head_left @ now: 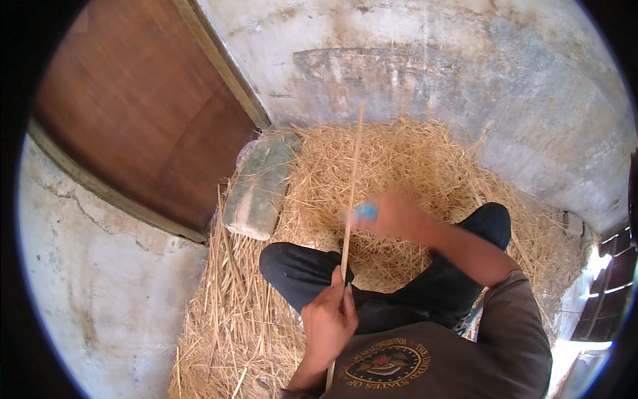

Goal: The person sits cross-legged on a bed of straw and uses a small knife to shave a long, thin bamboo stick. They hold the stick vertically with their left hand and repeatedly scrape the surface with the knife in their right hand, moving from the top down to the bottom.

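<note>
A long, thin, pale strip of wood or bamboo point(355, 156) stands tilted in front of me, its far end near the back wall. My left hand point(330, 316) is wrapped around its lower part, with the thumb along it, and the lower end passes down by my shirt. My right hand point(395, 213) is smeared by motion beside the middle of the strip. Its fingers are closed around a small blue thing point(365, 211), which lies against or very near the strip. Blur hides what kind of thing it is.
Dry straw and thin shavings point(392, 149) cover the floor around my crossed legs point(432, 286). A greenish stone block point(262, 186) lies at left, by a brown wooden door point(146, 106). Long pale strips point(232, 286) lie below it. A stained wall point(425, 66) closes the back.
</note>
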